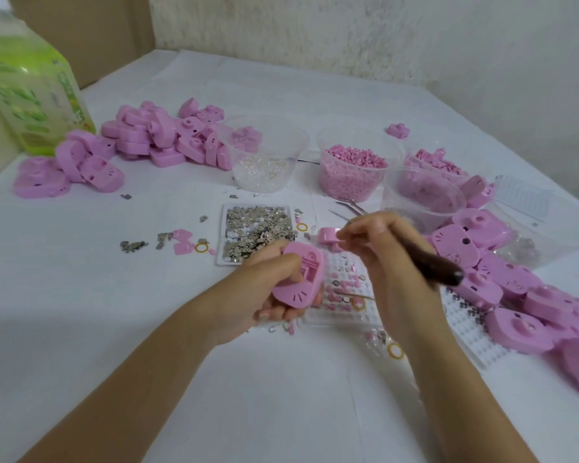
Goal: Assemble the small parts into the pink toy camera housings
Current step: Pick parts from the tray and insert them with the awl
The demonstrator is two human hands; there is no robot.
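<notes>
Pink plastic dominates the white-covered worktop (281,396). One pink housing (298,279) is held above the middle of the worktop in the left hand (264,292), whose fingers are curled round it, with its open inside turned up. A dark-handled tool (432,259) is pinched in the clenched fingers of the right hand (381,252); the handle slants back toward the right edge, and the tip is hidden behind the fingers. A small pink part (326,235) is seen just beyond the right fingertips; whether it is touched cannot be told.

Under the hands a white grid tray (345,315) with scattered small parts is laid. Just beyond the left hand, a flat tray of grey metal pieces (258,228) is placed. Three clear tubs are set toward the far edge: one with clear bits (264,155), one filled with pink pellets (355,165), one (425,192) partly in front of more pink parts. Tweezers (351,207) lie between the pellet tub and the right hand.

A heap of housings (154,138) is piled toward the far left corner, and a second heap (515,295) along the right edge. A green bottle (30,95) stands at the left edge; its label is printed, but it is too blurred for any writing or brand to be read.
</notes>
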